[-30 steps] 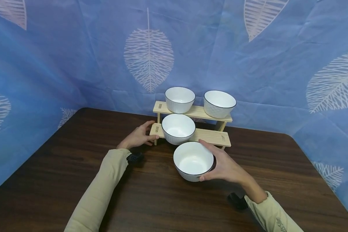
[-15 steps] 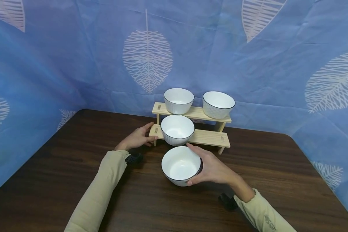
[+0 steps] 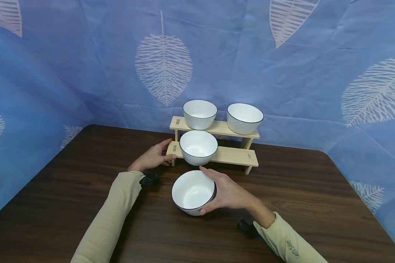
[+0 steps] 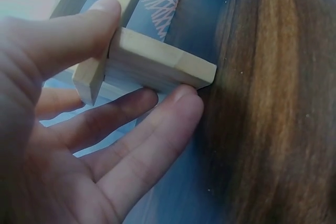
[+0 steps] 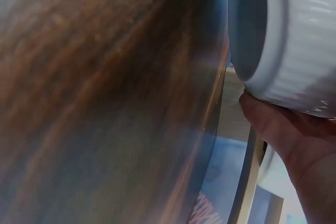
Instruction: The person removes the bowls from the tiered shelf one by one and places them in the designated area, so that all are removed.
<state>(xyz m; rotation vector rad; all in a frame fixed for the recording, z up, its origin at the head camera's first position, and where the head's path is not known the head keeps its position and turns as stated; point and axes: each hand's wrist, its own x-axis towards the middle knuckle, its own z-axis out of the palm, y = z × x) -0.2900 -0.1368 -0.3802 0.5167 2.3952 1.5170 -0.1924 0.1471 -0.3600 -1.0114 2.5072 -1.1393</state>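
Note:
In the head view my right hand (image 3: 228,193) grips a white, dark-rimmed bowl (image 3: 192,190) by its right side, in front of a two-tier wooden rack (image 3: 235,155). The right wrist view shows the ribbed wall of that bowl (image 5: 302,40) and its base raised off the table, fingers against the wall. My left hand (image 3: 151,157) holds the left end of the lower tier. Up close in the left wrist view, the thumb lies on the board's edge and fingertips touch the rack's leg (image 4: 160,59). Another white bowl (image 3: 198,148) stands on the lower tier, left of its middle.
On the upper tier stand two more white bowls, one at left (image 3: 200,115) and one at right (image 3: 244,118). A blue cloth (image 3: 224,54) with white leaf prints hangs behind the dark wooden table (image 3: 299,190).
My right hand has carried its bowl left and toward me, away from the lower tier. The left hand keeps its hold on the rack. The head view has shifted slightly.

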